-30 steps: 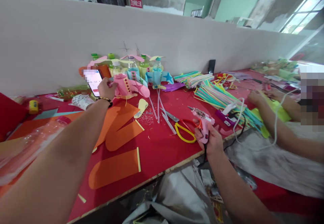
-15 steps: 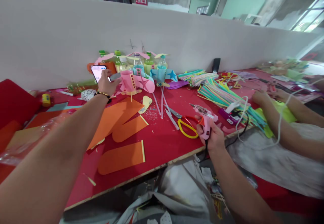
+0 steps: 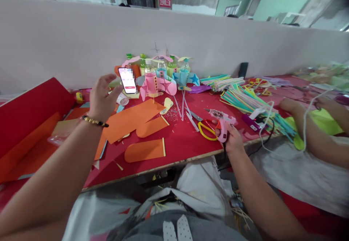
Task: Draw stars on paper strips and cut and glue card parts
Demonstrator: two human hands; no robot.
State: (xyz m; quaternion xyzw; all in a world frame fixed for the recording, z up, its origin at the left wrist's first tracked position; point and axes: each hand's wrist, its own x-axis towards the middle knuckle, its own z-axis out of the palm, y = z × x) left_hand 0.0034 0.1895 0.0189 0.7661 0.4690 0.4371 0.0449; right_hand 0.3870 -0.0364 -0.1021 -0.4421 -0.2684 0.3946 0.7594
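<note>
My left hand (image 3: 103,97) is raised over the red table with its fingers apart and nothing in it. Just right of it, a phone (image 3: 127,81) with a lit screen stands propped among decorated bottles. My right hand (image 3: 231,135) grips a pink hot glue gun (image 3: 223,126), its nozzle toward the left. Scissors (image 3: 207,131) with yellow and red handles lie beside the gun, partly behind it. Closest to the phone is a bottle wrapped in pink paper (image 3: 151,83) with star-marked fins. Orange paper pieces (image 3: 145,151) lie between my hands, two with pale yellow strips along one edge.
Bundles of pastel strips (image 3: 245,99) lie right of centre, near a purple power socket (image 3: 252,123) with white and black cables. A co-worker's arms (image 3: 313,132) are at the right. A red board (image 3: 40,106) leans at the left. A white partition (image 3: 81,41) runs behind the table.
My left hand has let go of the phone and drawn back to the left, its fingers opening. The phone stays propped by the bottles. My right hand keeps the glue gun. The view has shifted left.
</note>
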